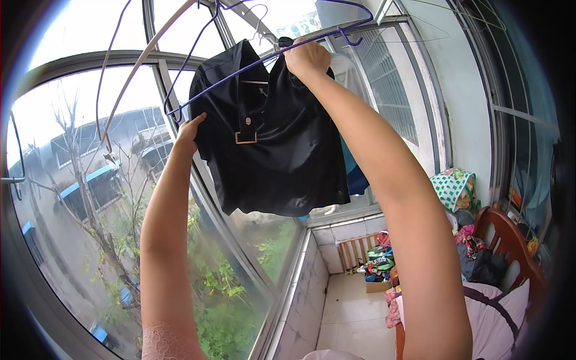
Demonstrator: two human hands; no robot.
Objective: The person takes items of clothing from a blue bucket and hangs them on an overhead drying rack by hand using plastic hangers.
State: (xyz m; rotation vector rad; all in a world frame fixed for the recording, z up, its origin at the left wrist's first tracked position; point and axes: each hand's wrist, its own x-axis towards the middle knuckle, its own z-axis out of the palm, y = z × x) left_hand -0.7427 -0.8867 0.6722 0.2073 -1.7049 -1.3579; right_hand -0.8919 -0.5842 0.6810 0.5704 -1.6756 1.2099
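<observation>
A black satin short-sleeved shirt (282, 156) hangs in front of me, its collar strap carrying a square metal buckle (246, 138). My left hand (192, 131) pinches the shirt's edge at the left sleeve. Up near the collar on the right, my right hand (308, 59) is closed, its fingers wrapped at the shirt's top; whether a hanger is also in its grip is hidden. A purple wire hanger (231, 77) crosses in front of the shirt, nearer to me. Part of a thin bar shows inside the shirt's neck opening.
More hangers dangle at the upper left, including a beige one (129, 78). Windows (240, 258) line the left side. Below right stand a wooden bed frame (510, 240), a green-dotted bag (451, 187) and a box of shoes (379, 264) on the tiled floor (348, 312).
</observation>
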